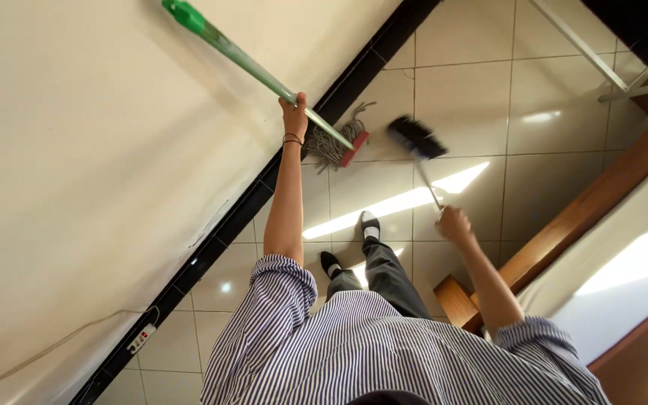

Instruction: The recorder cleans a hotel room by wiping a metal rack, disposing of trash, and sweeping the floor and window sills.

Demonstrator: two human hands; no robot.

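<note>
Our left hand (295, 118) is closed around the green mop handle (249, 61), and the grey string mop head (337, 144) rests on the tiled floor (459, 97) close to the black skirting along the wall. Our right hand (454, 223) is clamped on the thin handle of a black broom (416, 137), whose bristles meet the floor just beside the mop head.

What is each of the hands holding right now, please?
Left hand: closed around the green mop handle.
Right hand: closed around the broom handle, brush head on the tiled floor.
</note>
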